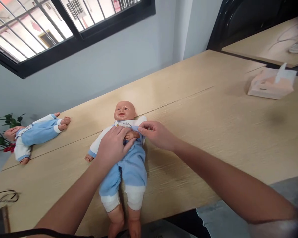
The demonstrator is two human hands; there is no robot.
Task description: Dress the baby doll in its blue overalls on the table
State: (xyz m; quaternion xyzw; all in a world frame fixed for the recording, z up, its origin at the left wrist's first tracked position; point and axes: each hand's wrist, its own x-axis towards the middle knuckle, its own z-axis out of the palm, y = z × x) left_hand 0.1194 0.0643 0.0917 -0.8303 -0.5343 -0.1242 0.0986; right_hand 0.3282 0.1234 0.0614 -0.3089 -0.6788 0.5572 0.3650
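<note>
A baby doll (134, 158) in a white-and-blue fleece outfit lies on its back on the wooden table, head away from me. My left hand (113, 142) rests across its chest, with the doll's small hand between thumb and fingers. At the doll's shoulder side, my right hand (156, 134) pinches the blue cuff of the sleeve (140, 131) between thumb and forefinger. The doll's other arm (96, 145) lies out to the left, sleeve on. Part of the chest print is covered by my left hand.
A second doll (39, 131) in similar clothes lies at the left, near a green plant (1, 130). Glasses (8, 196) and a dark flat object (0, 220) sit at the lower left. A tissue box (272, 82) stands at the far right. Beyond the table (178, 96) are a wall and a barred window.
</note>
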